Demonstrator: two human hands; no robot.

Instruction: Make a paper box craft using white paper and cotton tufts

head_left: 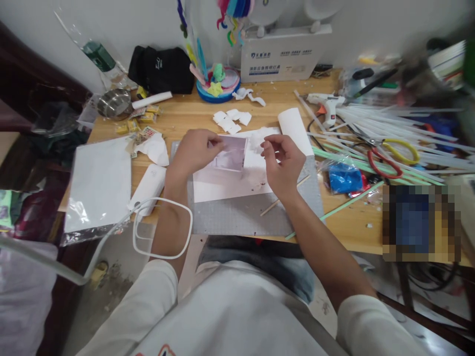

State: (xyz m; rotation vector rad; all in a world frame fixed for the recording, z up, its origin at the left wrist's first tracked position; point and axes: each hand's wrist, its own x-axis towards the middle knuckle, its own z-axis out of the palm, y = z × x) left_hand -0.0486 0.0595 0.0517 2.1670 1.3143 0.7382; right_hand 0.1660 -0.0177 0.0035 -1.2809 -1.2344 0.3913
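Note:
A small pale-lilac box (232, 170) with an open-looking top stands on a white sheet of paper (208, 190), over a grey cutting mat (230, 217). My left hand (198, 152) is closed, fingertips pinched together above the box's left part; what they hold, if anything, is hidden. My right hand (284, 160) is raised to the right of the box, thumb and fingers curled into a pinch. White fluffy material (258, 141) lies close to its fingertips; whether any is in them I cannot make out. Small dark crumbs dot the paper near this hand.
Torn white pieces (232, 121) lie behind the paper, near a white roll (295, 131). On the right are a glue gun (328, 106), scissors (393, 158) and many glue sticks (404, 126). A white looped tube (163, 200) crosses my left forearm. A thin stick (269, 208) lies on the mat.

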